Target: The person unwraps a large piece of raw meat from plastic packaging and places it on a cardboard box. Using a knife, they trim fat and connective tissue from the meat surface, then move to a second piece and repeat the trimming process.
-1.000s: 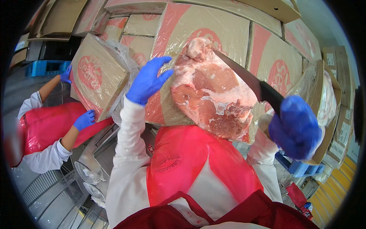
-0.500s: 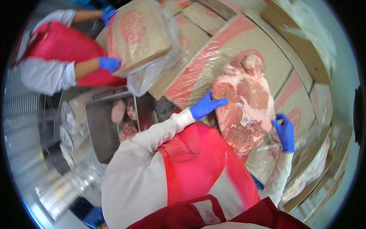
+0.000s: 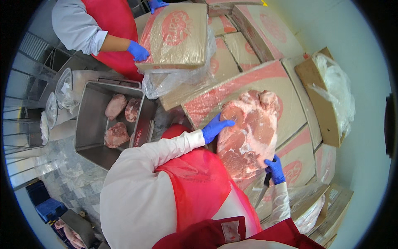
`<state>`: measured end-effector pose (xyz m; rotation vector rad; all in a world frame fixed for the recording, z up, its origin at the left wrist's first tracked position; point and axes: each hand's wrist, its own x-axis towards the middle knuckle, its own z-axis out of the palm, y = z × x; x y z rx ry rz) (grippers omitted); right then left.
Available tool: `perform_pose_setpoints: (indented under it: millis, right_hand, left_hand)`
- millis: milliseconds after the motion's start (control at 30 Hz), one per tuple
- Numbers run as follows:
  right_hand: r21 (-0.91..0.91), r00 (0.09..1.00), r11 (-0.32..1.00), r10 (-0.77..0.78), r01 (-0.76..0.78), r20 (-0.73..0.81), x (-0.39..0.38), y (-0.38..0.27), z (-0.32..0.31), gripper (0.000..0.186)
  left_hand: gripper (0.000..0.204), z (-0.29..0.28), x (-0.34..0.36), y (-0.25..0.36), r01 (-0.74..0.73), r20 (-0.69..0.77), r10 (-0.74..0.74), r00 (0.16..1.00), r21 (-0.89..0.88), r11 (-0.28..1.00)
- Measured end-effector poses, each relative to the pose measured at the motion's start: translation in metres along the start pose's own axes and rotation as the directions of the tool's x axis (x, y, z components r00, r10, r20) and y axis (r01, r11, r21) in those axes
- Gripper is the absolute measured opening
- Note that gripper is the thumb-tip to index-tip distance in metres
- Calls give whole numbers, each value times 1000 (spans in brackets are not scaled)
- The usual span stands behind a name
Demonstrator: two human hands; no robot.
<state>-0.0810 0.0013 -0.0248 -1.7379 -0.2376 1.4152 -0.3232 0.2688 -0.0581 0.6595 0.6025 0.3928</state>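
Nearby, steel tub [image 3: 89, 124] holding meat pieces [image 3: 117, 124]

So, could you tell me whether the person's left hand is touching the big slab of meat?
Touching: the head view shows the left hand in its blue glove pressed flat against the slab of meat, fingers overlapping its upper-left edge.

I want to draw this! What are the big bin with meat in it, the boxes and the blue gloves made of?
The bin looks like metal, probably steel: dull grey with a soft shine. The boxes look like brown cardboard with red print, some under shiny clear plastic film. The gloves on the left hand and right hand look like thin, smooth blue rubber, snug on the fingers.
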Motion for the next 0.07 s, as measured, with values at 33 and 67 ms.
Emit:
perform_pose_setpoints:
  millis: [33,67]
  right_hand:
    - [-5,1000,1000,-27,27,-6,3,3,2,39]
    - [18,999,999,-31,31,-8,3,7,6,41]
  left_hand:
    - [60,3,-2,2,-39,10,38,999,3,999]
    - [60,5,1,4,-54,16,53,998,8,999]
